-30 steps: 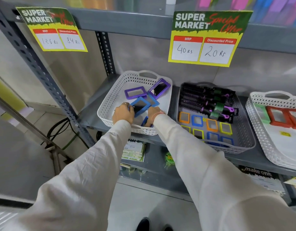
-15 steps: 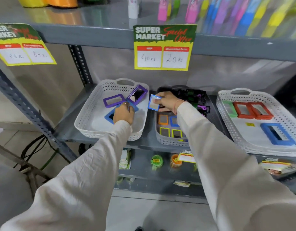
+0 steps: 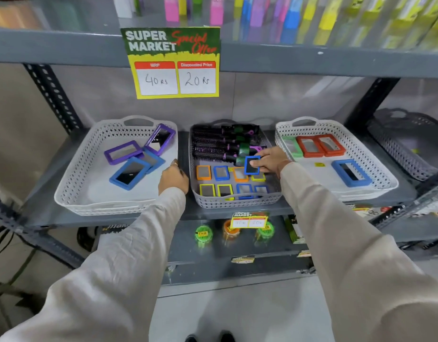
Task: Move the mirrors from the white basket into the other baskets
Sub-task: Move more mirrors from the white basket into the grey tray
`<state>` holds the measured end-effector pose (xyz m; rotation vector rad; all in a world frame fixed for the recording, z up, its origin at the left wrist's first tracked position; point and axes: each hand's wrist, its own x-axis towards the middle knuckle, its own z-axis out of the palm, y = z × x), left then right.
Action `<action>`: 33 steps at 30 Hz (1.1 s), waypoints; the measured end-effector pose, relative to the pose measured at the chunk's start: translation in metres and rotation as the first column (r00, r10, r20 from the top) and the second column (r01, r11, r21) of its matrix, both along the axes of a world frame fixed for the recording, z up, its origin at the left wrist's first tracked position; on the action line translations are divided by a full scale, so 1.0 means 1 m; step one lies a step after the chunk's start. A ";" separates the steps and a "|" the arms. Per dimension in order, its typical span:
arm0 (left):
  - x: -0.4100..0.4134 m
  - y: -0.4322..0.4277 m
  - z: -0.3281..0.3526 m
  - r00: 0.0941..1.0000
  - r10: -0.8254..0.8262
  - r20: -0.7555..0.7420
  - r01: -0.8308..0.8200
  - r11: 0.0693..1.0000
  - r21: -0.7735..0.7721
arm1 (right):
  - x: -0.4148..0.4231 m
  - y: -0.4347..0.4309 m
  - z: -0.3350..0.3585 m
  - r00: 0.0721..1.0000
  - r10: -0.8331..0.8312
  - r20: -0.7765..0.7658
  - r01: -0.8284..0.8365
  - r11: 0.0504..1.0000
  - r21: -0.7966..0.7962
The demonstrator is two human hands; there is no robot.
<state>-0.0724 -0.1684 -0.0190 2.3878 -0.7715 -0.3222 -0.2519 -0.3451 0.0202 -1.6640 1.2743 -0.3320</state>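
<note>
r hand (image 3: 267, 160) | small blue mirror (image 3: 252, 165) held over grey basket (image 3: 237, 203) | l hand (image 3: 173, 180) curled, nothing held, at white basket (image 3: 72, 191) rim

I'm standing at a shop display, a supermarket aisle by the look of it. On the grey slotted-angle steel shelving (image 3: 52, 95), at 12 o'clock, hangs a price card (image 3: 172, 62) reading "SUPER MARKET Special Offer", MRP 40 Rs, discounted price 20 Rs. A smaller card (image 3: 248, 221) of the same kind hangs on the shelf at 6 o'clock. Goods sit sorted in perforated plastic baskets (image 3: 336, 129), with brightly coloured packaged products (image 3: 289, 13) lined up above.
</note>
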 end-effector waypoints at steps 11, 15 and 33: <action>0.002 -0.002 -0.007 0.999 -0.025 0.036 0.024 0.999 0.032 | -0.020 0.004 -0.020 0.953 0.083 -0.290 -0.101 0.994 -0.045; 0.002 -0.002 -0.007 0.999 -0.021 0.036 0.020 0.999 0.027 | -0.017 0.007 -0.020 0.897 0.117 -0.427 -0.154 0.987 -0.053; 0.004 -0.003 -0.011 1.000 -0.008 0.026 0.008 1.000 0.012 | -0.009 0.027 -0.028 0.686 -0.049 -0.726 -0.245 0.924 -0.293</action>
